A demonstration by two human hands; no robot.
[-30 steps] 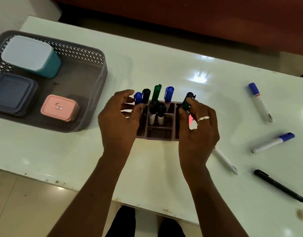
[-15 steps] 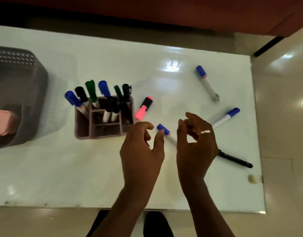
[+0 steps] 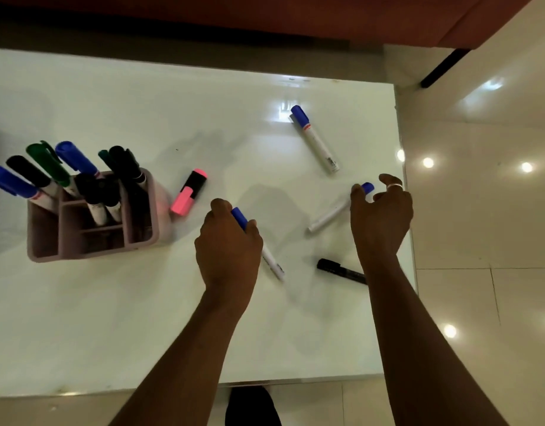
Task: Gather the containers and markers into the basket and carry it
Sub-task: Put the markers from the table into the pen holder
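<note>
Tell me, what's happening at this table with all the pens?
A person is picking up loose markers from a white table. The left hand is closed on a blue-capped marker, and the right hand is reaching onto another blue-capped one without a full grip yet. A third blue marker, a black pen and a pink highlighter lie loose. A holder at left has several markers standing in it.
</note>
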